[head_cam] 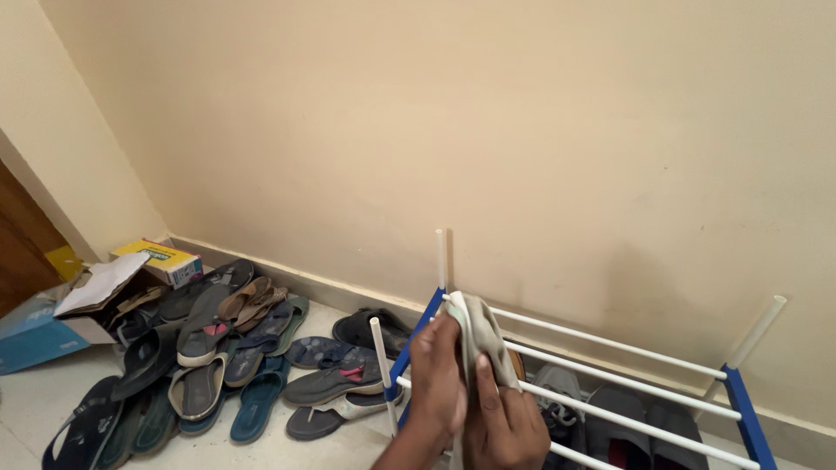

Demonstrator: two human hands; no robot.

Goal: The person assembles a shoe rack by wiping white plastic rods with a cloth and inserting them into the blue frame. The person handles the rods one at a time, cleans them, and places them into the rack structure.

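Observation:
A beige cloth [480, 338] lies draped over the left end of a shoe rack [610, 344] made of white rods with blue side bars. My left hand [437, 376] grips the cloth from the left. My right hand [508, 426] pinches its lower part from below, against the rods. Both hands sit at the bottom centre of the view, close together. Grey and dark shoes [610, 422] rest on the rack's lower level, under the rods.
A heap of sandals and slippers [209, 352] covers the tiled floor at left. Behind it stand an open blue cardboard box [39, 335] and a yellow box [161, 259]. A cream wall runs behind the rack; a wooden door edge [22, 244] shows far left.

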